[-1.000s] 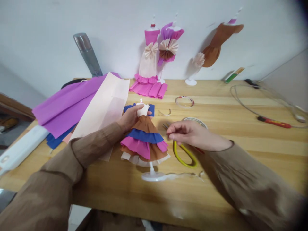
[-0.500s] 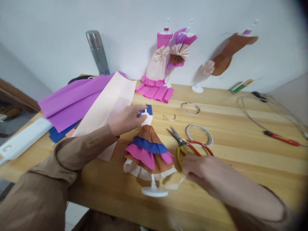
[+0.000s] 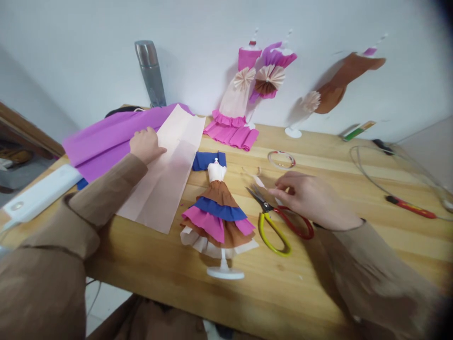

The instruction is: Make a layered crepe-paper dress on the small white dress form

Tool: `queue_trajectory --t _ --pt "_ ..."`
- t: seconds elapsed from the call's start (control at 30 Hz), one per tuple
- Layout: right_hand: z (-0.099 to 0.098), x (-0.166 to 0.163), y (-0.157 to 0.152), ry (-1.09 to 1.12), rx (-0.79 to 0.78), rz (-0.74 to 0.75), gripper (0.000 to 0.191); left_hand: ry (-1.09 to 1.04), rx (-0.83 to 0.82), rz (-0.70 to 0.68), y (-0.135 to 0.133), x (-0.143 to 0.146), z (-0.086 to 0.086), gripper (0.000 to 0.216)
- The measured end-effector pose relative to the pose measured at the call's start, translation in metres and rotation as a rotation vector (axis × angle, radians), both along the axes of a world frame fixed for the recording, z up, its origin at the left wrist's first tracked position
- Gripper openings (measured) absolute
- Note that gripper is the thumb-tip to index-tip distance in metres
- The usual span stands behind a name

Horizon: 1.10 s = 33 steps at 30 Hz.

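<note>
A small mannequin on a white stand wears a tiered paper skirt in brown, blue, pink and white. At the left, my left hand curls at the edge of a pale pink crepe paper sheet, its thumb over the sheet and its fingertips partly hidden. My right hand pinches a thin white strip just above the scissors. The scissors lie partly spread, with one yellow and one red handle. Under the right hand, the white tape roll is mostly hidden.
Purple crepe paper lies left, near a white power strip. Blue paper sits behind the mannequin. At the back stand a grey flask and dressed mannequins. A clear ring and a red-handled tool lie right.
My left hand has left the mannequin's top and moved left to the pale pink sheet. My right hand has risen from beside the scissors' handles to above the tape roll. The view has shifted slightly.
</note>
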State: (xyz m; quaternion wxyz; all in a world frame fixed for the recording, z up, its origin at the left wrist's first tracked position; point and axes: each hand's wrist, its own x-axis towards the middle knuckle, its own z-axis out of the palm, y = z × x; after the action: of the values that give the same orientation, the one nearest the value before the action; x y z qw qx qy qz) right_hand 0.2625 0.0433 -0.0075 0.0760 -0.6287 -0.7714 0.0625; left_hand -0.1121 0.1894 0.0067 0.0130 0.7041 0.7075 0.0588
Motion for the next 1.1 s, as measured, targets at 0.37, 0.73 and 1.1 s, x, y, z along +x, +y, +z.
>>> queue_trajectory --t 0.37,0.73,1.1 --pt "-0.005 -0.026 0.007 0.12 0.02 0.143 0.031 -0.445 -0.013 -0.061 0.009 -0.016 0.011 0.041" --pt "0.011 -0.049 -0.031 0.113 -0.341 0.384 0.067 -0.255 -0.028 -0.385 0.022 -0.035 0.043 0.055" --pt "0.009 -0.069 -0.032 0.682 -0.353 0.158 0.026 -0.141 0.079 -1.167 -0.172 0.059 0.013 0.081"
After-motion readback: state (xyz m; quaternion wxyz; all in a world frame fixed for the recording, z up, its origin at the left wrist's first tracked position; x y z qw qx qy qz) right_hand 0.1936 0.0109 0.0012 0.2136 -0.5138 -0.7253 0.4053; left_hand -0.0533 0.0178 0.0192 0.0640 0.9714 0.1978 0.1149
